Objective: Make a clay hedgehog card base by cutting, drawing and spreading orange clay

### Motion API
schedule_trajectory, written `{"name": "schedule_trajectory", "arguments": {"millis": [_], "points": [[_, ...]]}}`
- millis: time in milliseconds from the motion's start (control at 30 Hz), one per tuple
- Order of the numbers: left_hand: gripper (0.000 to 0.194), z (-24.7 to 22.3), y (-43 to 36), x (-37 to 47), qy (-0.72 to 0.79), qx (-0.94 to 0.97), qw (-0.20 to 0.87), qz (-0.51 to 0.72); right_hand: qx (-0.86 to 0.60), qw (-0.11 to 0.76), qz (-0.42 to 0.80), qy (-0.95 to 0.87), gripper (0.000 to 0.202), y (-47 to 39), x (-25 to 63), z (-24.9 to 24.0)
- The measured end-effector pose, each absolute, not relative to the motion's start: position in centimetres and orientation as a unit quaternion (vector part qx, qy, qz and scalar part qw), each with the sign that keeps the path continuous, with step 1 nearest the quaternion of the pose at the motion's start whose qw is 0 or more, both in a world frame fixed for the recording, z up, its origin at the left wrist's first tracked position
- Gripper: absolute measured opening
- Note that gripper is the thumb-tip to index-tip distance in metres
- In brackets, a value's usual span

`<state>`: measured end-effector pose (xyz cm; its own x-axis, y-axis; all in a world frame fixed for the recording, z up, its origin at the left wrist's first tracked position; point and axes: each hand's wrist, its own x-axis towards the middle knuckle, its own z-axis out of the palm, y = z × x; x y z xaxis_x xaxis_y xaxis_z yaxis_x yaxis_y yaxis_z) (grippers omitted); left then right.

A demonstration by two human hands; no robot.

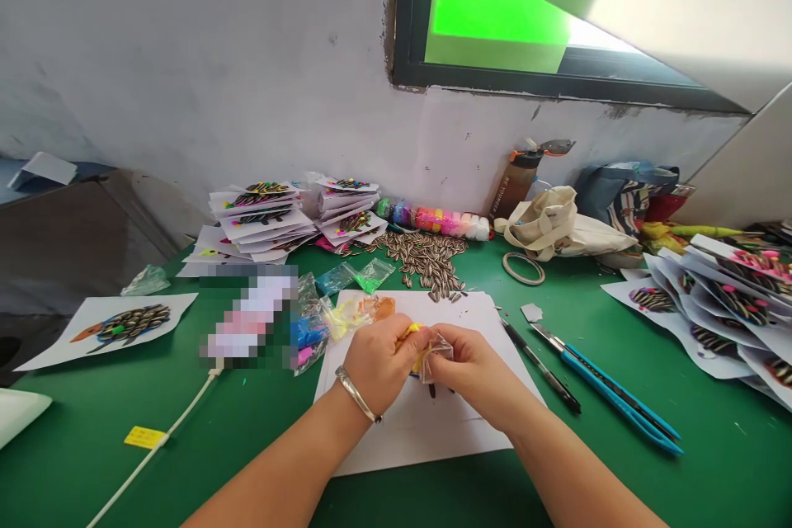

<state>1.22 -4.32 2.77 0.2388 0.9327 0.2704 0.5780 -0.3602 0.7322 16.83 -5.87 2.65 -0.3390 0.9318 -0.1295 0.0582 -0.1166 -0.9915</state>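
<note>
Over white paper [384,437] on the green table, my two hands meet. My left hand [382,359], with a silver bangle at the wrist, pinches a bit of yellow clay [413,329]. Clear plastic bag film [438,356] is gripped by the closed fingers of my right hand [470,367]. Something dark and partly hidden shows on the paper beneath the hands. Small bags of yellow clay [345,315] and blue clay [309,332] lie left of the paper.
Sunflower seeds [426,256] are heaped behind the paper. To the right lie a black pen [544,367] and a blue cutter [612,392]. Stacked seed pictures [711,305] stand at the right, others [266,219] at the back left. A white cable [154,450] crosses the left side.
</note>
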Motion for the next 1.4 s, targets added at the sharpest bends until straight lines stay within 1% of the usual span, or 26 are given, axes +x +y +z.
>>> {"name": "schedule_trajectory", "arguments": {"millis": [133,300,367,533,733,867,1067,1400], "points": [[0.044,3.0,-4.2,1.1,0.506,0.708,0.319,0.375,-0.439,0.371,0.594,-0.563,0.008,-5.8,17.2,2.9],[0.044,3.1,-3.8,1.1,0.463,0.616,0.519,0.369,-0.415,0.397,0.598,-0.558,0.026,-5.8,17.5,3.4],[0.043,3.1,-3.8,1.2,0.438,0.583,0.579,0.365,-0.413,0.410,0.595,-0.554,0.029,-5.8,17.5,3.5],[0.041,3.0,-3.7,1.3,0.410,0.524,0.658,0.354,-0.404,0.429,0.605,-0.536,0.026,-5.9,17.3,3.7],[0.039,2.9,-3.5,1.1,0.425,0.476,0.687,0.347,-0.425,0.407,0.603,-0.538,0.021,-5.9,17.5,3.4],[0.037,2.9,-3.6,1.3,0.451,0.481,0.665,0.351,-0.438,0.375,0.581,-0.574,0.014,-5.9,17.3,3.4],[0.033,3.6,-3.9,1.5,0.447,0.501,0.646,0.363,-0.410,0.349,0.582,-0.610,0.006,-6.0,17.5,4.1],[0.025,3.5,-4.2,1.7,0.458,0.543,0.600,0.367,-0.487,0.324,0.507,-0.634,0.009,-6.4,17.4,3.9]]}}
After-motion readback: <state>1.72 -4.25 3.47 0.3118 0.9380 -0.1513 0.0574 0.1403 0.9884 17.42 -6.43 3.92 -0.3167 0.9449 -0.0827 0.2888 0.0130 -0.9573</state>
